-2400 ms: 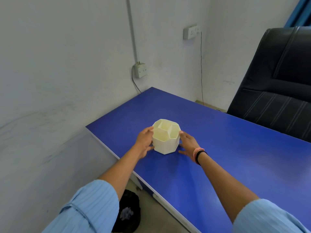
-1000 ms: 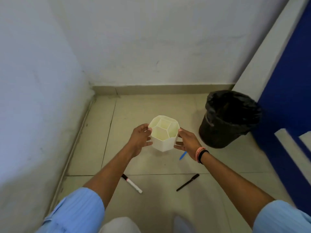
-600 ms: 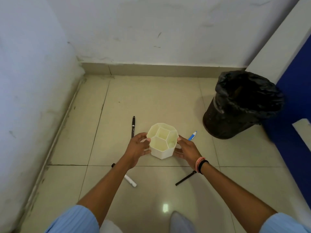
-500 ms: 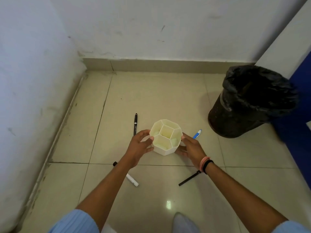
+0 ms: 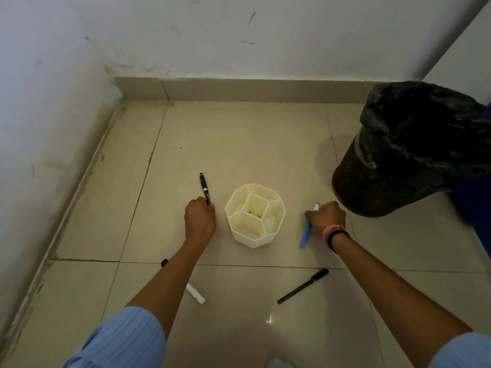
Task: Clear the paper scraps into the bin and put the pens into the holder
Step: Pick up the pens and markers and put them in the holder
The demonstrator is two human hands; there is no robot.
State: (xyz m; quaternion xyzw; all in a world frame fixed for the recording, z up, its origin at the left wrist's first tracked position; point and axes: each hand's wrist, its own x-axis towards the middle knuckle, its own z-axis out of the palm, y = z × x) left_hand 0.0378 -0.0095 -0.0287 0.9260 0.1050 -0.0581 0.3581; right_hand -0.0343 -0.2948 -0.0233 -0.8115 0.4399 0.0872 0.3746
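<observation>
Tiled floor carried a white holder standing between two hands, left hand closed on a black pen pointing away, right hand gripping a blue pen angled toward the person.

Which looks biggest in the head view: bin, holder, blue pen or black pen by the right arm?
1. Bin
2. Holder
3. Black pen and blue pen: unsure, since the right hand covers part of the blue one.

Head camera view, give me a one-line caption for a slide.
Left hand on a black pen, right hand on a blue pen, white holder between them.
</observation>
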